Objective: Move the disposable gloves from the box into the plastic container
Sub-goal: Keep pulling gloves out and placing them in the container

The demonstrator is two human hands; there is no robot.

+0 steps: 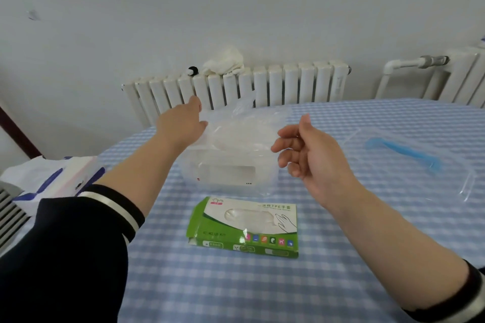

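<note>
Since the thin, clear, crinkled disposable gloves [241, 128] are film-like sheets, they look nearly weightless, limp and slippery, likely to cling together and drift rather than drop cleanly. In the head view, the only one given, a loose bunch of them lies on and over the top of the translucent, rounded plastic container [225, 168], which stands on the blue-and-white checked table [236, 291] and serves here as the landmark. The left hand [183, 126], at the container's far left corner, grips one edge of the film, thumb and fingers closed on it, though the fingertips are hidden behind the hand. The right hand [307, 149] hovers just right of the container with its fingers loosely curled and apart, holding nothing that I can make out; whether a fingertip brushes the film is unclear. The flat green-and-white cardboard glove box [244, 225] lies on the table nearer the person than the container, more gloves showing at its window. A clear lid with a blue strip [404, 155] lies well to the container's right. Judging by the softness, the best hold is a pinch on a gathered bunch, pressing it down into the opening so nothing springs out.
</note>
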